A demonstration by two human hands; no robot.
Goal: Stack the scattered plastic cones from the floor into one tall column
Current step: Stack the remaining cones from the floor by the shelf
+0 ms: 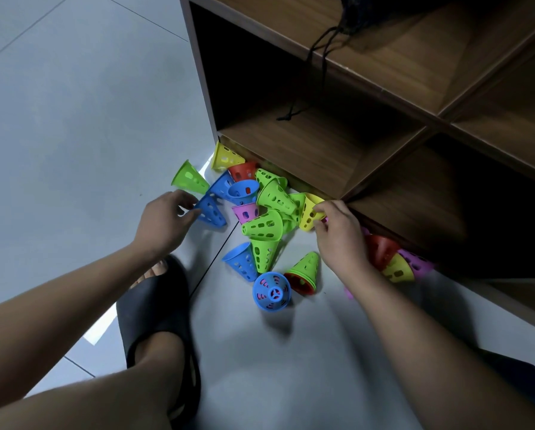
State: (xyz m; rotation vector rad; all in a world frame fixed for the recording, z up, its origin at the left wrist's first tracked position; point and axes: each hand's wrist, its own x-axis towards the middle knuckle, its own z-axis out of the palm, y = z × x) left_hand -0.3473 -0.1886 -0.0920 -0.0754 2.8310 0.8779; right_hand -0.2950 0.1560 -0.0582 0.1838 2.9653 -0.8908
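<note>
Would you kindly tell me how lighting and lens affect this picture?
Head view: dim, cool light; the shelf sinks into deep shadow inside; a bright glare patch lies on the floor by the sandal; the wide-angle lens slightly bows shelf edges; cones look sharp.

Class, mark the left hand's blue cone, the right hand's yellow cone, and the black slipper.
blue cone point(212, 213): head view, perforated side wall.
yellow cone point(306, 216): head view, side wall.
black slipper point(154, 310): head view, upper strap.

Grey tiled floor point(74, 103): scattered plastic cones point(263, 226), black slipper point(154, 305), wooden shelf point(322, 144).
</note>
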